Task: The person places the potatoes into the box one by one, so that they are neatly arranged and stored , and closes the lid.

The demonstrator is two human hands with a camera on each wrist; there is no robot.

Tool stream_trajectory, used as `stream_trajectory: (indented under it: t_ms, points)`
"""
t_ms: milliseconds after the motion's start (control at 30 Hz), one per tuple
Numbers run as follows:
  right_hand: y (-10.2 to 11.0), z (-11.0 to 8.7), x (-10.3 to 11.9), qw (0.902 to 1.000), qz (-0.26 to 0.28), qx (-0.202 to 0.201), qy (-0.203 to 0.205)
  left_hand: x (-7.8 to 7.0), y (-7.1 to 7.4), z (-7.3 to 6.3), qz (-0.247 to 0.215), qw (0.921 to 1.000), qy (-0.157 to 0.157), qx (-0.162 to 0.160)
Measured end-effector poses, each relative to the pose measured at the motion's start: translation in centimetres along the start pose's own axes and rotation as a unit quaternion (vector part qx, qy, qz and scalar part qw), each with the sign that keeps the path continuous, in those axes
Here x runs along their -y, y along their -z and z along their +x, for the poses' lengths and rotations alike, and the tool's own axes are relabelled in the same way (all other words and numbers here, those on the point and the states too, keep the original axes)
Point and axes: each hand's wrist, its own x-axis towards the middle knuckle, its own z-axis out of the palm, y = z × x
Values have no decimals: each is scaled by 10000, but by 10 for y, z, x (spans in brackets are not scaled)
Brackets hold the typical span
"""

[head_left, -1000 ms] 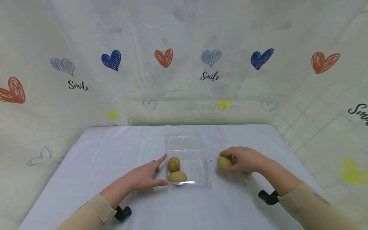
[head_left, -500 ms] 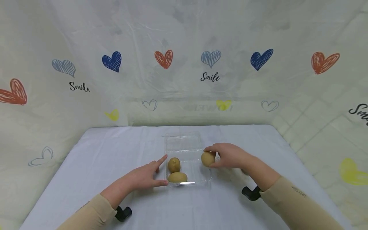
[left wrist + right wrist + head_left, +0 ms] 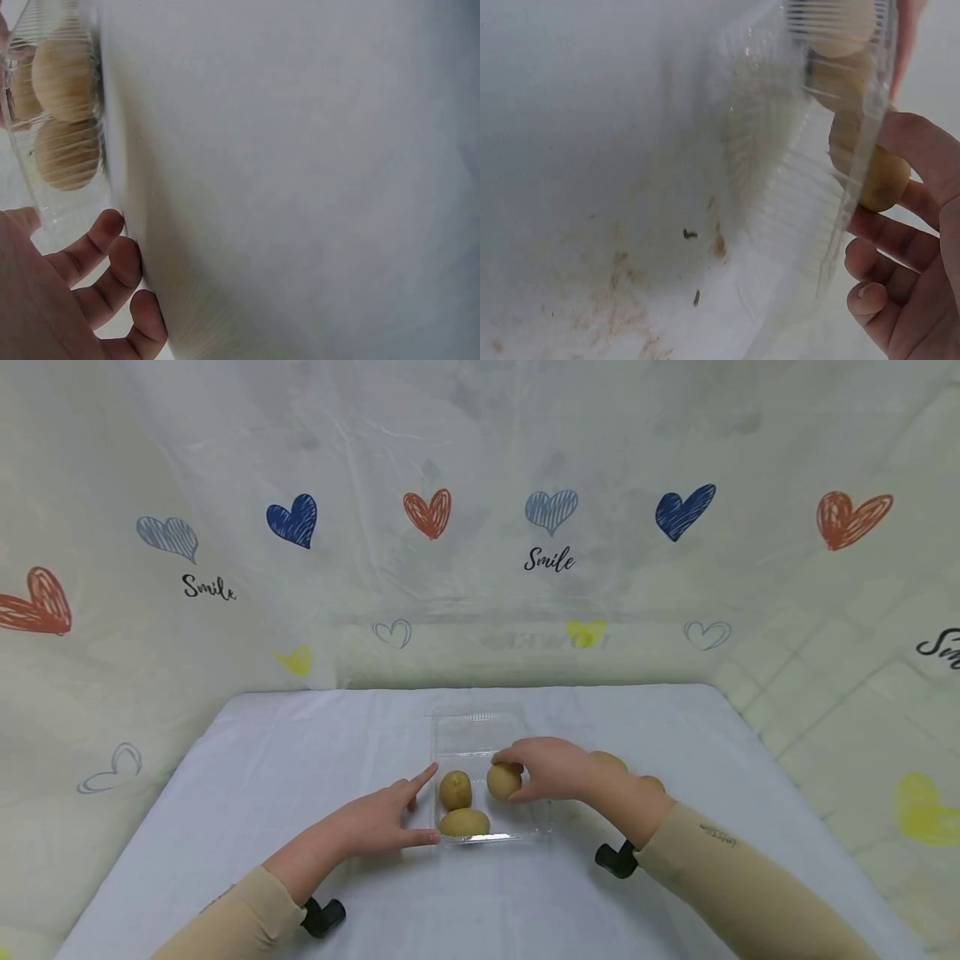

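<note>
Two potatoes [image 3: 464, 822] are in the box [image 3: 521, 820]; a third potato [image 3: 503, 783] is pinched by the right hand [image 3: 549, 768]; two others [image 3: 609, 760] are left outside; the left hand [image 3: 377, 820] is splayed.

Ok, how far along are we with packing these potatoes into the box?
Done: two potatoes lie in the clear box, its lid open.
In hand: a third potato, held in the right hand's grip inside or just above the box, not yet released.
Likely remaining: two more potatoes on the table, partly hidden behind the right forearm.
</note>
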Motion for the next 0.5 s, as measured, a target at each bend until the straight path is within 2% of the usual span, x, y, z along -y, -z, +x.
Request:
stream_trajectory:
  t_ms: [233,367,500]
  points:
    - [-10,8,9,9992,-348,206,-5,-2,1,0,-25,10000,16,35]
    - [-17,12,10,9972,-715,226,69,-3,1,0,-33,10000,43,60]
    - [-21,16,14,9962,-841,206,66,-3,1,0,-19,9999,89,74]
